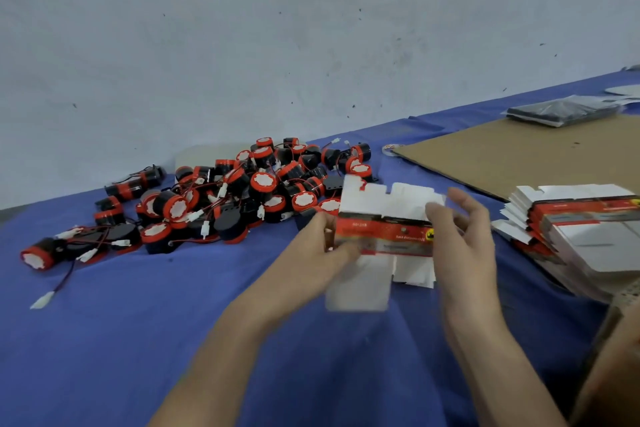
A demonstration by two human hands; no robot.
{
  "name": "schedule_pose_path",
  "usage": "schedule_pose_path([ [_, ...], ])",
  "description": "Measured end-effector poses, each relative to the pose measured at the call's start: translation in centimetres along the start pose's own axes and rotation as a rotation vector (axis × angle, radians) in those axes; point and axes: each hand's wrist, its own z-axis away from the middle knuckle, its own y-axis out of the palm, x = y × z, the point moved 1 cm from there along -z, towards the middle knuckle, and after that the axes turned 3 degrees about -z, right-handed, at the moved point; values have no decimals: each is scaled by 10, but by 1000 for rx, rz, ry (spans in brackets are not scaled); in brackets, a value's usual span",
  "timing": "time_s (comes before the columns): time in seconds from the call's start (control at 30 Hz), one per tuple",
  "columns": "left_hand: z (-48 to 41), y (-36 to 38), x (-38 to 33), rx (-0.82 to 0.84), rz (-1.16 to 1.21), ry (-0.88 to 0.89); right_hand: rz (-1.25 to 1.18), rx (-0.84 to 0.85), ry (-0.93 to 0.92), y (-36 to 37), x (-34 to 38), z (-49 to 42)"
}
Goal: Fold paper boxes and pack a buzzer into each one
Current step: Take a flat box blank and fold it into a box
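At middle right of the frame, the left hand (322, 246) and the right hand (464, 236) pinch a flat paper box (384, 236) by its ends, fingers curled on it. Folding only begins, I think; next it needs squeezing open.

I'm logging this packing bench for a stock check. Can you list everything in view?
buzzers: one pile, too many to count, black and red with white faces, left-centre on the cloth
unfolded paper box: one, white with a red printed band, held at centre
stack of flat boxes: one, white and red, right edge
cardboard sheet: one, brown, back right
tape roll: one, pale, at the cardboard's left corner, partly hidden
dark packet: one, black, on the cardboard's far end
cloth: one, blue, covers the table
left hand: grips the box's left end
right hand: pinches the box's right end
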Motion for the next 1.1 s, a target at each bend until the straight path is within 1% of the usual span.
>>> schedule_pose_path([
  [0.07,19,-4,0,60,69,55,99,73,-80,16,-4,8],
  [0.13,33,-6,3,32,162,70,226,189,-110,33,-14,17],
  [0.2,42,-8,9,-19,254,18,298,260,-80,47,-25,29],
  [0.27,48,-7,13,-35,282,-20,299,313,-44,53,-34,37],
  [0.4,56,-14,16,-33,308,45,204,440,10,65,-35,44],
  [0.5,60,-17,21,-47,259,97,127,511,59,69,-36,49],
  [0.57,61,-18,25,-85,229,115,104,510,55,70,-36,50],
  [0.63,60,-20,28,-152,233,128,92,516,15,72,-34,51],
  [0.7,56,-25,31,-230,257,124,39,565,-22,75,-33,57],
  [0.8,53,-31,36,-280,291,84,-10,646,12,80,-33,67],
  [0.9,53,-38,38,-318,419,57,-8,730,32,82,-38,63],
  [0.97,54,-44,39,-313,543,57,-8,730,16,82,-37,52],
  [1.0,55,-48,39,-306,586,51,-23,715,44,82,-37,46],
  [1.03,55,-51,39,-294,629,42,-46,706,111,82,-36,44],
  [1.1,54,-52,39,-258,691,14,-112,757,280,80,-37,44],
])
